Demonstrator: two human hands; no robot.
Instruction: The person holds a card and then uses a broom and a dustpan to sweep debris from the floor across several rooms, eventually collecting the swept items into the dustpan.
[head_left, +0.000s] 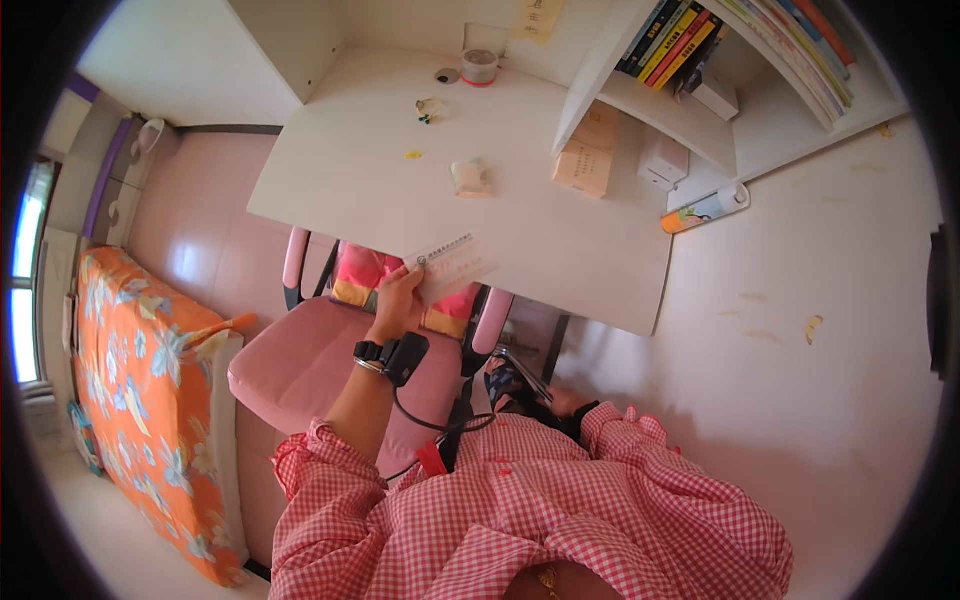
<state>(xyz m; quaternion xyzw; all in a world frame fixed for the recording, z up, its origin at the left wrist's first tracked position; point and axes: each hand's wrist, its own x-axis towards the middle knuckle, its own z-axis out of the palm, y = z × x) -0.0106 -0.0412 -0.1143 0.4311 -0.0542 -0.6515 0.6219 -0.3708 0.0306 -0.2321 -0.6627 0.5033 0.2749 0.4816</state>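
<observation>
Sheet [453,270], thin, pale, rectangular, in left hand [399,302], fingers gripping it; right hand [567,402], fingers' state unclear

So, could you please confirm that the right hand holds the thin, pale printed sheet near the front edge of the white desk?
Not quite: it is the bare left hand that holds the thin, pale printed sheet, as the head view shows. It is indeed near the front edge of the white desk.
</observation>
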